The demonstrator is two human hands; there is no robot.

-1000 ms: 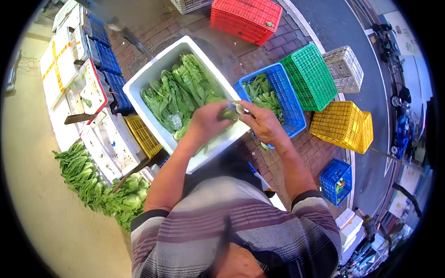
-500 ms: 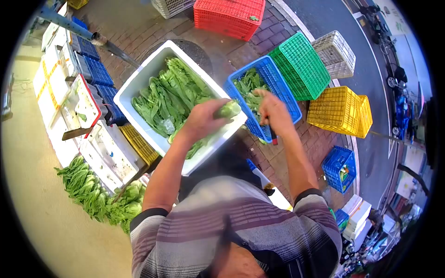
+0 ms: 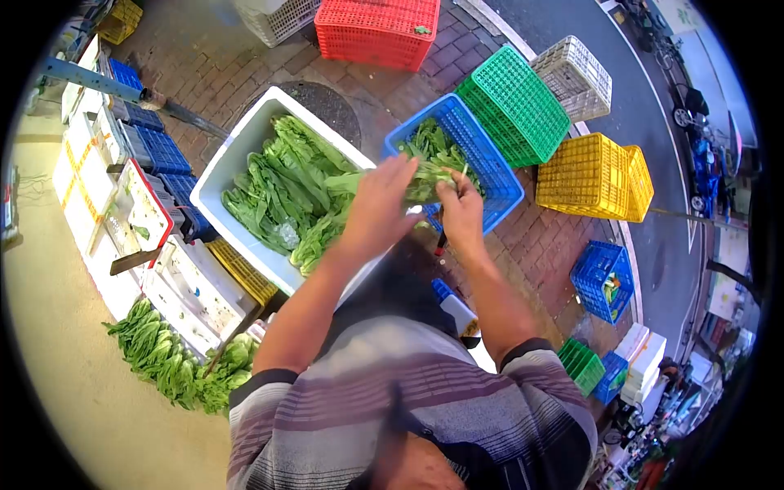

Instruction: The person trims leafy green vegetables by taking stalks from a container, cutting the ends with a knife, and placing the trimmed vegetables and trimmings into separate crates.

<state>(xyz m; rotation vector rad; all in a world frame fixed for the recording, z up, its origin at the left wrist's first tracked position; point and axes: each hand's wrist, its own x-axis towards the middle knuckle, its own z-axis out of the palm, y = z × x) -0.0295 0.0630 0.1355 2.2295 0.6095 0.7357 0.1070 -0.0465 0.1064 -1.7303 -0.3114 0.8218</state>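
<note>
My left hand (image 3: pixel 377 208) is closed around a head of long-leaf lettuce (image 3: pixel 426 181), held over the right rim of a white foam box (image 3: pixel 237 151). At the lettuce's right end, my right hand (image 3: pixel 462 211) pinches its leaves between thumb and fingers. A black-and-red handle (image 3: pixel 442 242), seemingly a small knife's, pokes out below the right palm; its blade is hidden. More long-leaf lettuce (image 3: pixel 273 184) fills the foam box, with a clear lump (image 3: pixel 286 235) among it. Beneath the right hand, a blue crate (image 3: pixel 500 184) holds loose green leaves (image 3: pixel 433 140).
Red (image 3: pixel 376 33), green (image 3: pixel 514 106) and yellow (image 3: pixel 581 175) crates stand beyond, with a smaller blue crate (image 3: pixel 603 279) at right. Foam boxes (image 3: pixel 196 282) and piled lettuce (image 3: pixel 159 355) line the left. A metal pole (image 3: pixel 98 79) reaches in from upper left.
My right hand has moved left from over the blue crate to the lettuce and now touches it. The lettuce has shifted slightly up and right in my left hand. The view has turned a little.
</note>
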